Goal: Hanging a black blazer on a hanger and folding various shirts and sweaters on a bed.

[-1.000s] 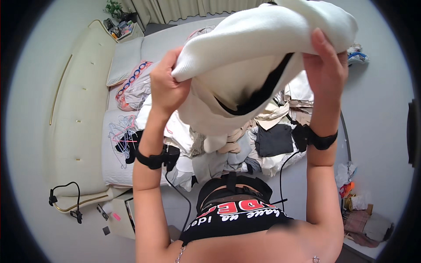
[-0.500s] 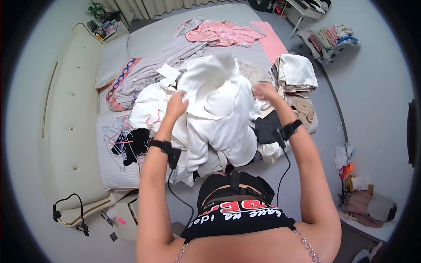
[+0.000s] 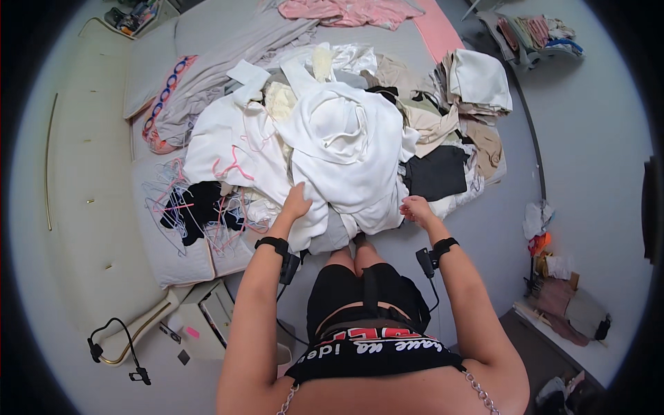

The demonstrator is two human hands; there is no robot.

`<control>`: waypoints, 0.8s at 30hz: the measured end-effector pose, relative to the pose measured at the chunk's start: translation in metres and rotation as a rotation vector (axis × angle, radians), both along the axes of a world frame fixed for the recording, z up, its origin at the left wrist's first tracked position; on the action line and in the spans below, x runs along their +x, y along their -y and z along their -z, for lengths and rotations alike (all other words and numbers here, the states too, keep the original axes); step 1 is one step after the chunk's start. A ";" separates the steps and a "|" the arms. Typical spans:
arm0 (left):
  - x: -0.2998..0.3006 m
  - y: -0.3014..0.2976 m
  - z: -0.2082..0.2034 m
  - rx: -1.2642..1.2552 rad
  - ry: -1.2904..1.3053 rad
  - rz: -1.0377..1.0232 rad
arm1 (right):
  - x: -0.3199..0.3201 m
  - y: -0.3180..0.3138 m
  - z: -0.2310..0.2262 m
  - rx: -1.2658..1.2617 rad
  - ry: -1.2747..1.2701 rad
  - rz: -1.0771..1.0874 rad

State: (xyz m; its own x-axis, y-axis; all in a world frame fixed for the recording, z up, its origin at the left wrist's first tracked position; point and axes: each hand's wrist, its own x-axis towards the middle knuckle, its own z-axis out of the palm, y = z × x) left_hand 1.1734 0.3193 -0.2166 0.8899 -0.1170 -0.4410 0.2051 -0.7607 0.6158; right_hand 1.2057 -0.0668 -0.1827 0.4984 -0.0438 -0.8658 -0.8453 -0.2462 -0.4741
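A white hooded sweatshirt (image 3: 346, 183) is spread over the clothes pile in front of me, its round hood (image 3: 339, 124) on the far side and its hem toward me. My left hand (image 3: 297, 202) is at the near left sleeve, fingers loosely apart and tips against the cloth. Beside the sweatshirt's near right edge is my right hand (image 3: 417, 209), its fingers slightly bent and holding nothing. Another white garment (image 3: 225, 142) lies to the left, with a pink hanger (image 3: 234, 164) on it. A folded dark grey garment (image 3: 437, 173) rests to the right.
Tangled hangers (image 3: 169, 204) and a black garment (image 3: 200, 211) lie on the bed's left. A folded stack topped with white cloth (image 3: 478, 77) stands at the right. Pink clothing (image 3: 349, 11) lies at the back. A cart of folded clothes (image 3: 529, 38) stands beyond the bed.
The white sweatshirt, raised and billowing before, has settled flat on the pile. Both hands have come down toward me along its sides. The view has tilted lower.
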 end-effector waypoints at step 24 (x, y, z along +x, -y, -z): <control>-0.080 -0.064 -0.042 -0.020 -0.189 -0.580 | 0.125 -0.040 0.061 -0.313 0.493 -0.686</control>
